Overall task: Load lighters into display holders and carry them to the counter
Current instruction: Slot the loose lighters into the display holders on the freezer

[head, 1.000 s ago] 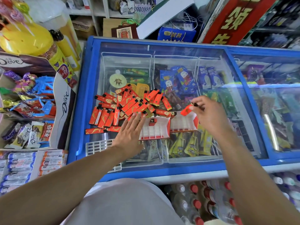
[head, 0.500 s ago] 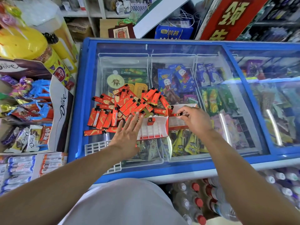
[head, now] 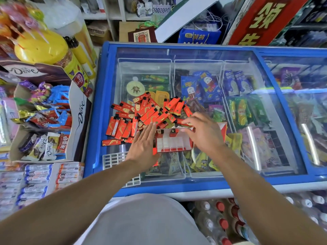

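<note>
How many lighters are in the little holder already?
2 showing: one lighter at the back-left of the holder, another just right of it. The right hand may hide more.

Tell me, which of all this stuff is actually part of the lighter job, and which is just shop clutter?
Part of the job:
- loose red lighters heaped on the freezer lid
- display holder, two lighters already in it
- left hand, flat beside the holder
- right hand at the holder's far edge

Just lying about:
- Dove chocolate box
- yellow jar
- bottled drinks
</note>
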{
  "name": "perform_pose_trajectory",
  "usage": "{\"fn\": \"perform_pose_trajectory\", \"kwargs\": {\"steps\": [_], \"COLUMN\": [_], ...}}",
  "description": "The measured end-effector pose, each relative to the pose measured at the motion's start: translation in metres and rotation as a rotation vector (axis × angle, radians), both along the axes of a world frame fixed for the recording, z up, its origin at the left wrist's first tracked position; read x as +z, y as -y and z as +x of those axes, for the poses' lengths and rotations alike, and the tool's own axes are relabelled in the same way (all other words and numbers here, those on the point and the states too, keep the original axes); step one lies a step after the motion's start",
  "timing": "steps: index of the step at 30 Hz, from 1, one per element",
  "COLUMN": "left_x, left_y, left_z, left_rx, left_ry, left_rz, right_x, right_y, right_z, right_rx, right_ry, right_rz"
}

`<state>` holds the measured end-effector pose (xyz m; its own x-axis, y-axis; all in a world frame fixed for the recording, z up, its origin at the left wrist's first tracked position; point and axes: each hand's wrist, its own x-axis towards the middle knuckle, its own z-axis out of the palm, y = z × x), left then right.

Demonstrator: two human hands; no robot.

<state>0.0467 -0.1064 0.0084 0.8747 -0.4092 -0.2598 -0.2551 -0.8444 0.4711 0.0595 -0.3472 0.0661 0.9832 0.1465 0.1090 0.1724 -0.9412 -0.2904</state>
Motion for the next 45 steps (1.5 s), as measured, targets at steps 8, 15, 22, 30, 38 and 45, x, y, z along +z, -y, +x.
{"fn": "perform_pose_trajectory", "kwargs": {"steps": [8,15,22,30,38,45], "left_x": [-0.011,-0.005,-0.007,0.001,-0.004,0.001], "left_y": [0.004,0.019,0.020,0.019,0.011,0.009], "left_z": [-0.007,0.002,0.005,0.002,-0.002,0.001], "left_rx": [0.053,0.168,0.140,0.070,-0.090,-0.141], "left_ry": [-0.103,-0.086,-0.041,0.031,0.086,0.038], "left_rz": [0.032,-0.044,0.041,-0.011,0.091,0.159], "right_x": [-0.036,-0.025,0.015,0.053,0.005,-0.017], "right_y": [-0.080,-0.072,-0.023,0.081,0.088,0.078], "right_z": [0.017,0.018,-0.014,-0.006,-0.003,-0.011], "right_rx": [0.153,0.212,0.006,-0.281,-0.177,-0.283], "right_ry": [-0.159,-0.096,-0.119,-0.117,-0.230,-0.161], "right_rz": [-0.072,-0.050,0.319,0.318,0.086,0.119]}}
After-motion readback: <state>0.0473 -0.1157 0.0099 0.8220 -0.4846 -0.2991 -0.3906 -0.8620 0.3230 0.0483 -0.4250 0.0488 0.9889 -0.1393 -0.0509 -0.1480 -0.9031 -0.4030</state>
